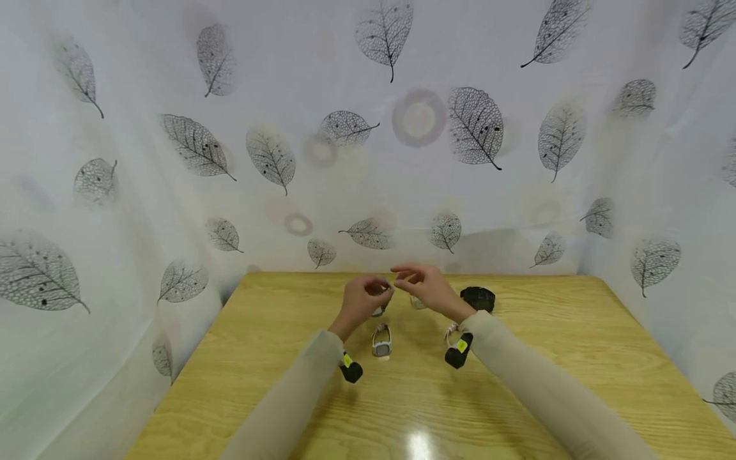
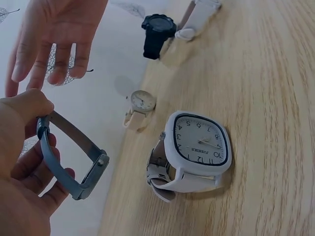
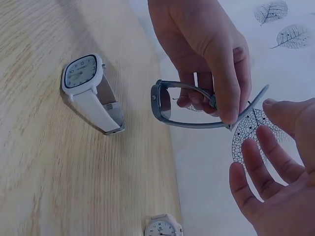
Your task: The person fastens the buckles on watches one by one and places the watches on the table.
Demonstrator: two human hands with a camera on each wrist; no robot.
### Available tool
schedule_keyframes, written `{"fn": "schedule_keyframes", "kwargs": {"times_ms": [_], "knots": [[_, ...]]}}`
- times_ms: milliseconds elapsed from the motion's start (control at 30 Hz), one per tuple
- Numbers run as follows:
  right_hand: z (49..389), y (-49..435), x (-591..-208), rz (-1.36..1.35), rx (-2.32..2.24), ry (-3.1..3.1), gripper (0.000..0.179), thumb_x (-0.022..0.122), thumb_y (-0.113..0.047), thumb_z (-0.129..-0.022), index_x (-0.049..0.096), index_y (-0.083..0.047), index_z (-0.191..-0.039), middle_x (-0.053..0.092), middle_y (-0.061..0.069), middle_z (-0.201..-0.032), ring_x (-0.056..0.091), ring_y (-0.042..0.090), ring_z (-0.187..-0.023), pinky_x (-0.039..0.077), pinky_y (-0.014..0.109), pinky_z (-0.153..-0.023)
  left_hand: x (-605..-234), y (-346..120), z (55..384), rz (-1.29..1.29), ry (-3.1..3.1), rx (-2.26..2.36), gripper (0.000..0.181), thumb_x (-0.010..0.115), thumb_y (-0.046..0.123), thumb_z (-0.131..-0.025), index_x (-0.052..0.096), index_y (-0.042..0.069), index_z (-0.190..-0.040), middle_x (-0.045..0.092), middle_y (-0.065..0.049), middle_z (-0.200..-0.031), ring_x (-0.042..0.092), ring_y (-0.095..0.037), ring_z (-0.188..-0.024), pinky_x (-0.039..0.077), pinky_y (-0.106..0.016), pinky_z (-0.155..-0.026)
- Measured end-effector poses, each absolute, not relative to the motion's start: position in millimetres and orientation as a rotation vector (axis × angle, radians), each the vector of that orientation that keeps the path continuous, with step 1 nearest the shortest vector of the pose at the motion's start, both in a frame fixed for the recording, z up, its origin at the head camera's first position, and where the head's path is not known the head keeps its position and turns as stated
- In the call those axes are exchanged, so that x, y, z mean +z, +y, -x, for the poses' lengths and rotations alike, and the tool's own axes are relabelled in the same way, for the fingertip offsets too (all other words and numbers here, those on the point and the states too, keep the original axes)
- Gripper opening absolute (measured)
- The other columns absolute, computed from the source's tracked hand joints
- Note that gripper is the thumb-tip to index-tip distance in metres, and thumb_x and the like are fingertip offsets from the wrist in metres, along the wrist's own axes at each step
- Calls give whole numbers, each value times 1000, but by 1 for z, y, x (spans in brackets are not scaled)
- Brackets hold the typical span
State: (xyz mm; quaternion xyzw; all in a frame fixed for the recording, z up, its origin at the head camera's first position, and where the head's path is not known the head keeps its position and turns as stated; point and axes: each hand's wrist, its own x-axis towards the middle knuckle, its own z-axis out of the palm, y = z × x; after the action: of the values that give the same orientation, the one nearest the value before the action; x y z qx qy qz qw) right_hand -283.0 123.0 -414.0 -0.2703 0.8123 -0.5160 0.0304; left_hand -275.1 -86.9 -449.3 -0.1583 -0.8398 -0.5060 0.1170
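Note:
My left hand (image 1: pixel 363 300) pinches a grey-blue wristwatch (image 3: pixel 197 125) by its strap near the buckle, holding it up above the table. The strap forms a loop, and its free tip sticks out past my thumb in the right wrist view. Close to that tip is my right hand (image 3: pixel 283 187), fingers apart and loosely bent, nothing in them. Below the hands, a white square-faced watch (image 2: pixel 199 142) rests on the table with its strap looped. Behind it stands a small round-faced watch (image 2: pixel 142 102) with a pale strap.
A black watch (image 2: pixel 159 30) and another pale-strapped watch (image 2: pixel 198 18) stand to the right on the wooden table (image 1: pixel 276 319). In the head view, a black item (image 1: pixel 478 298) lies beyond my right wrist. A leaf-patterned white curtain (image 1: pixel 368 179) hangs at the table's back edge.

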Motion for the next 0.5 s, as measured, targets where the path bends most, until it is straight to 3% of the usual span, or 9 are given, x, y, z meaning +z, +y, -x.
{"fn": "schedule_keyframes", "kwargs": {"times_ms": [167, 333, 500], "knots": [[287, 116, -414, 879, -1529, 2533, 34, 68, -23, -102, 68, -16, -135, 70, 8, -110, 68, 22, -91, 60, 51, -76, -448, -86, 274, 476, -2460, -1431, 12, 80, 16, -90, 79, 7, -99, 76, -6, -90, 70, -14, -78, 60, -28, -71], [288, 111, -416, 874, -1496, 2538, 30, 67, -24, -102, 70, -14, -130, 68, 6, -106, 67, 20, -85, 57, 42, -59, -448, -87, 273, 503, -2463, -1388, 15, 80, 17, -90, 80, 6, -101, 76, -6, -90, 69, -14, -77, 60, -28, -71], [287, 109, -417, 852, -1500, 2533, 26, 67, -23, -103, 72, -13, -127, 70, 7, -109, 67, 21, -87, 57, 40, -59, -449, -88, 273, 521, -2478, -1343, 15, 81, 17, -90, 80, 7, -102, 75, -3, -88, 67, -11, -77, 58, -26, -71]]}}
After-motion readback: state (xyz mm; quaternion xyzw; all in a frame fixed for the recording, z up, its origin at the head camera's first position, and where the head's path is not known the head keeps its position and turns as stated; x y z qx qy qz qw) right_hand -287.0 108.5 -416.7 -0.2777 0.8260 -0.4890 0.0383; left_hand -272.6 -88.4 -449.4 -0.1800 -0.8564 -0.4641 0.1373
